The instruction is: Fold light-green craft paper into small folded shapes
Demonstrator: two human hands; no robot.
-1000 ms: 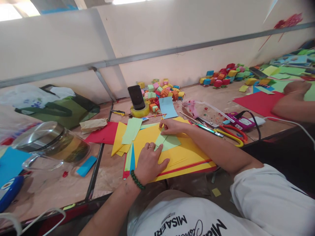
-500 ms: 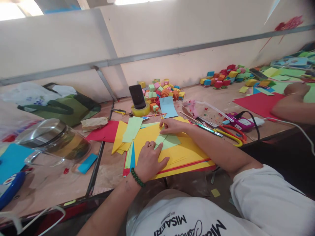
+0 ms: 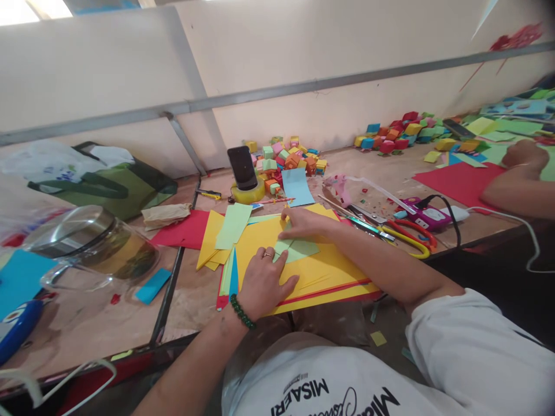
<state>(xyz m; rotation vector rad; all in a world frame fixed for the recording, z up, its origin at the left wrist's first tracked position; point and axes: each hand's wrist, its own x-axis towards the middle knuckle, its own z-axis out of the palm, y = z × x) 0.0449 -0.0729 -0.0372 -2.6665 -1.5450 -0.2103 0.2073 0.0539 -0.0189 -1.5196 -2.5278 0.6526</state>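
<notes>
A small pale green piece of paper (image 3: 303,249) lies on a stack of yellow sheets (image 3: 340,261), with a fold or edge line across it. My left hand (image 3: 266,282) rests flat on the stack, fingers apart, its fingertips touching the green paper's left side. At the paper's far edge, my right hand (image 3: 303,222) is closed with thumb and forefinger on the paper; the pinched part is mostly hidden. Another light green strip (image 3: 234,226) lies at the stack's left, overlapping folded yellow paper (image 3: 211,237).
Behind the stack stand a phone (image 3: 243,167) on a tape roll and a heap of folded paper cubes (image 3: 290,159). Scissors (image 3: 414,245) and a purple power strip (image 3: 422,215) lie to the right. A glass teapot (image 3: 130,254) stands left. A co-worker's hand (image 3: 526,157) is at far right.
My hands stay almost in place on the green paper, with the right fingers shifting very slightly. The whole view has moved a little.
</notes>
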